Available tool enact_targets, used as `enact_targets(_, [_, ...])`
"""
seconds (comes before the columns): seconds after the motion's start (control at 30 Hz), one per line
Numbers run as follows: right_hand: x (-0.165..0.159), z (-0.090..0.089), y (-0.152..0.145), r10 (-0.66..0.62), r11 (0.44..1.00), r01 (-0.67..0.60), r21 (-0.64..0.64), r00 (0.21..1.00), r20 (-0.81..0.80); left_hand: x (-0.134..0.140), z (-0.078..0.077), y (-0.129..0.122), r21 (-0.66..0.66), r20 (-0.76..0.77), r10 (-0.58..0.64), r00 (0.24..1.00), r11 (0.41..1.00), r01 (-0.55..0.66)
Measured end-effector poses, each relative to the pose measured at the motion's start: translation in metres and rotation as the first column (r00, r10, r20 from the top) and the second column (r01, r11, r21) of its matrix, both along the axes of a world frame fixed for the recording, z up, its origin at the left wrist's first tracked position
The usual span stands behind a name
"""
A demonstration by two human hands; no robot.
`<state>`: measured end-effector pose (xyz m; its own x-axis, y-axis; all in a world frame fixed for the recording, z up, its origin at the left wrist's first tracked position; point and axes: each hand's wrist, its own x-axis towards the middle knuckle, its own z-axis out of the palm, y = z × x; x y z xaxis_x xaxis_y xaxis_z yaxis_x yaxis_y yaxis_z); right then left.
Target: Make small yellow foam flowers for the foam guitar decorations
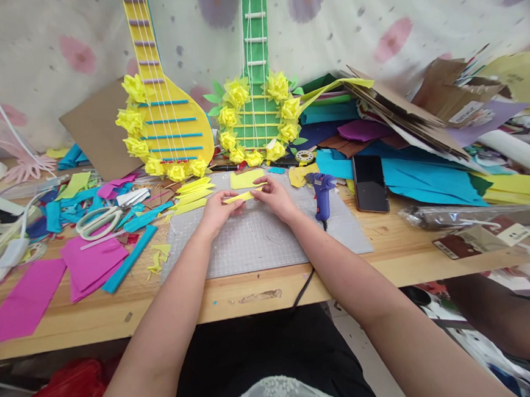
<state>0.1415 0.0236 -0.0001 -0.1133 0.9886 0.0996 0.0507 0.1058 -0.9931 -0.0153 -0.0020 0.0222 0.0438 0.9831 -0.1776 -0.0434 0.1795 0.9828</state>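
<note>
Between both hands stretches a narrow yellow paper strip [240, 198], held just above the grey cutting mat [251, 251]. My left hand [220, 211] pinches its left end, and my right hand [274, 196] grips the right end. Behind the fingers lies a yellow paper rectangle [244, 179] on the mat. Several cut yellow paper pieces [194, 195] are fanned out left of my left hand. A blue glue gun [322, 197] stands on the mat to the right of my right hand.
A yellow paper instrument [181, 125] and a green one [260, 107], both with yellow flowers, lean at the back. Scissors [99, 222] and magenta sheets [93, 261] lie left. A phone [370, 183], blue paper [429, 179] and stacked cardboard [399, 105] are at right.
</note>
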Motion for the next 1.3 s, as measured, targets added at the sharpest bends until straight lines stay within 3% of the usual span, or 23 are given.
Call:
enact_targets(0.2, [0.001, -0.002, 0.002, -0.061, 0.998, 0.060, -0.036, 0.998, -0.007, 0.003, 0.002, -0.001, -0.066, -0.022, 0.053, 0.998, 0.996, -0.054])
enact_targets(0.37, [0.002, -0.003, 0.003, -0.090, 0.996, 0.090, -0.021, 0.996, -0.028, 0.000, 0.000, 0.000, -0.044, -0.015, 0.009, 1.000, 0.999, -0.010])
enact_targets(0.5, [0.002, 0.001, 0.000, -0.076, 0.997, 0.076, -0.009, 0.997, -0.008, 0.001, -0.002, 0.001, -0.049, -0.022, 0.049, 0.999, 0.998, -0.050])
enact_targets(0.77, [-0.009, 0.005, -0.008, 0.008, 0.998, -0.015, -0.065, 0.993, -0.114, 0.009, -0.006, -0.001, -0.018, 0.009, 0.079, 0.997, 0.997, -0.079])
enact_targets(1.07, [-0.002, 0.004, -0.002, -0.121, 0.988, 0.105, -0.116, 0.982, -0.147, 0.010, -0.007, 0.000, -0.028, 0.024, 0.099, 0.995, 0.995, -0.098])
enact_targets(1.3, [0.002, 0.004, 0.001, -0.052, 0.993, 0.024, -0.115, 0.968, -0.245, 0.008, -0.006, 0.001, -0.047, 0.057, 0.105, 0.993, 0.994, -0.102])
